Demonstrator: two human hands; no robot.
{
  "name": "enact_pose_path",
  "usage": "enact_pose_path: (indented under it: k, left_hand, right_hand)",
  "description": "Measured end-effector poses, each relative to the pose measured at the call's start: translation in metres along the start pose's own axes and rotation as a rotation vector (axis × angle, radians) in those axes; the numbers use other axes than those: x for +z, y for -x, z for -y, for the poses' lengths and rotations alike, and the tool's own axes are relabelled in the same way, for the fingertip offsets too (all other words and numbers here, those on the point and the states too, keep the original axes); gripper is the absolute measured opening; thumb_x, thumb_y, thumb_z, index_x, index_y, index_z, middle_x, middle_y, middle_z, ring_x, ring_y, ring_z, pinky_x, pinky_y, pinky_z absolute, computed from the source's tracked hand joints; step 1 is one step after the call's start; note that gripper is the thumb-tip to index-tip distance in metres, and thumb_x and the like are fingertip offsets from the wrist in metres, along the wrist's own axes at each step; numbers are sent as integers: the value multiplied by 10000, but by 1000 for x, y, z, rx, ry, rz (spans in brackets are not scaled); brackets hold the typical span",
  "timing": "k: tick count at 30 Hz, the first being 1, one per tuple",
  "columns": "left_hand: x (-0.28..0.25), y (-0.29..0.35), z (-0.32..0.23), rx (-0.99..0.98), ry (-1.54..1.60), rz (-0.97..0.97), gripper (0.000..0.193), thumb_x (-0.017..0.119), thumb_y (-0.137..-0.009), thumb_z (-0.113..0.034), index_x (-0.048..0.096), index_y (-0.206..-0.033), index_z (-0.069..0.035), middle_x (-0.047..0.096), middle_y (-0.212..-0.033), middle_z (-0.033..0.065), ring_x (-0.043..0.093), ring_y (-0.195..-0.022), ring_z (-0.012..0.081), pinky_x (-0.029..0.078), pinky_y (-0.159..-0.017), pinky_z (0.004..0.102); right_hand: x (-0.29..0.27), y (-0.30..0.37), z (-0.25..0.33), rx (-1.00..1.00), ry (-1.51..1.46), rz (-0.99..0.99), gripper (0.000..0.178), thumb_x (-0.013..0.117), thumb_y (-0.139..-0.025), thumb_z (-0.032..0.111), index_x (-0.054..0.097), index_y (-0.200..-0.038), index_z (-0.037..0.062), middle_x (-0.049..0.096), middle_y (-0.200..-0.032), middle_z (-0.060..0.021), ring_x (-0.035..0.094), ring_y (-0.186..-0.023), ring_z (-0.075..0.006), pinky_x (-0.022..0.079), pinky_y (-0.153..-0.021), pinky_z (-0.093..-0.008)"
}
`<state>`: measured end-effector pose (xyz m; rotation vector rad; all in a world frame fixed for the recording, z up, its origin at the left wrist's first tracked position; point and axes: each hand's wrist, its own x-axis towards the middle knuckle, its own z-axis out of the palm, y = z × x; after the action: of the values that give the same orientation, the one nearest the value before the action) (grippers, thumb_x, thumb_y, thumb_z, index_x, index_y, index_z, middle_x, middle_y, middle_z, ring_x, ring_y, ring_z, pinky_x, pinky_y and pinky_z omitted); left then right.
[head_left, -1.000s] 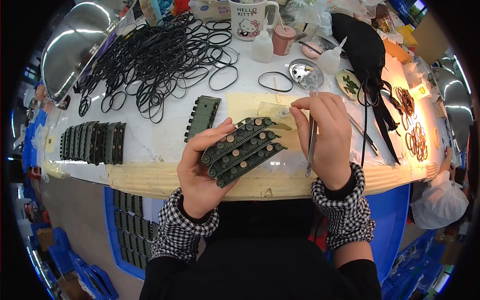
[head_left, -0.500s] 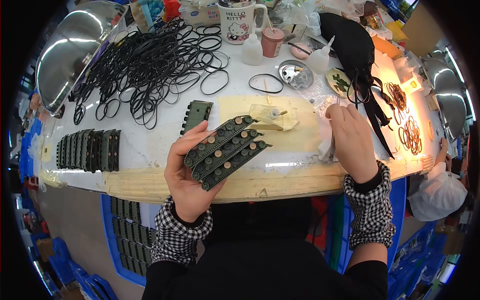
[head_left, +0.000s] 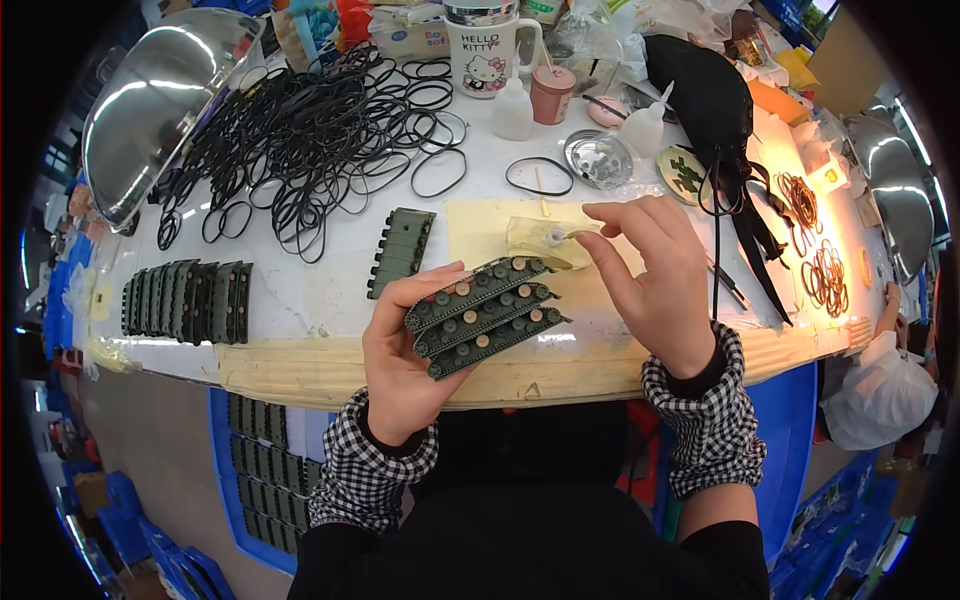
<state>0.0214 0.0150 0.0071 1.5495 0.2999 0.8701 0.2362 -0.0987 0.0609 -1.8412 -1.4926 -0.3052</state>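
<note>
Three dark green toy-tank track pieces [head_left: 482, 315], studded with round wheels, lie stacked in a fan in my left hand [head_left: 405, 370], which is closed around their lower left ends. My right hand [head_left: 655, 275] hovers above the yellow-stained patch, thumb and forefinger curved and apart. Its thumb tip is at the brownish stub of a small clear container [head_left: 548, 236]; whether it touches cannot be made out. Left of that container, another green track piece [head_left: 402, 250] lies on the table. Tweezers [head_left: 730, 285] rest right of my right hand.
Black rubber bands [head_left: 300, 140] heap at the back left, with a row of green track pieces [head_left: 188, 302] nearer. A mug [head_left: 485, 60], squeeze bottles [head_left: 513, 112] and a metal dish [head_left: 598, 158] stand behind. A black bag [head_left: 700, 95] lies right. A blue tray [head_left: 225, 460] sits below the edge.
My right hand has let go of the tweezers and moved left to the small clear container. My left hand has shifted slightly right, tilting the track pieces flatter.
</note>
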Motion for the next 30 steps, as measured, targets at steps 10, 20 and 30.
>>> enact_pose_path:
  k: [10, 20, 30]
  left_hand:
    - [7, 4, -2, -85, 200, 100, 505, 756, -771, 77, 498, -1197, -5, 589, -1232, 140, 593, -1171, 208, 497, -1007, 338]
    - [12, -1, -4, -72, 157, 84, 505, 748, -786, 75, 486, -1213, 8, 591, -1238, 144, 607, -1154, 205, 509, -1001, 337]
    - [15, 0, -3, -87, 181, 63, 506, 749, -788, 69, 484, -1216, 14, 596, -1232, 150, 610, -1156, 211, 509, -1001, 342]
  right_hand:
    - [4, -2, 1, -40, -77, -88, 104, 750, -778, 33, 695, -865, 20, 636, -789, -79, 583, -750, -251, 464, -646, -344]
    - [4, 29, 27, 203, -772, -137, 106, 577, -981, 63, 608, -1008, -34, 638, -976, -95, 604, -837, -141, 480, -781, -257]
    - [13, 33, 33, 205, -752, -139, 89, 595, -967, 52, 627, -992, -27, 655, -943, -104, 626, -859, -163, 491, -784, -266]
